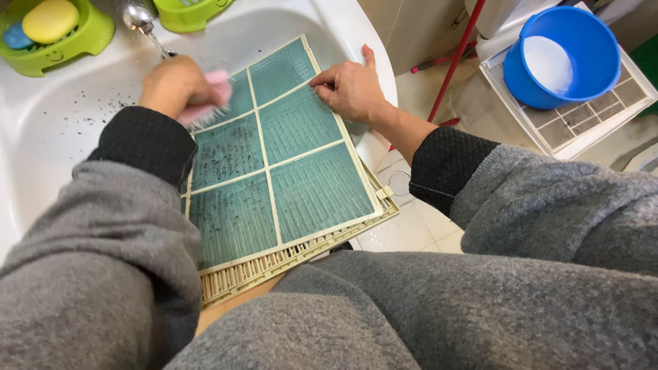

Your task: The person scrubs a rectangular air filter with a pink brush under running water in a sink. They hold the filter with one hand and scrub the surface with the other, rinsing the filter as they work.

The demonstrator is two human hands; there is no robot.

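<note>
A person in a grey sweater is leaning over a white sink [55,130], where a green mesh filter [288,171] in a cream frame is lying tilted across the basin, its lower edge hanging over the rim toward the person's lap. The left hand [175,85] is closed around a pink brush [209,103], the fingers clamped on it as it is pressing against the upper left panel of the filter. The right hand [349,89] is resting on the filter's upper right edge, fingers together and curled onto the frame, thumb reaching to the sink rim. Dark specks are lying on the mesh and the basin. A chrome tap [140,19] is standing just above the left hand, a yellow soap [49,20] sitting in a green holder [89,38] near it. On the tiled floor, a blue bucket [562,55] is sitting on a white grille [589,116].
</note>
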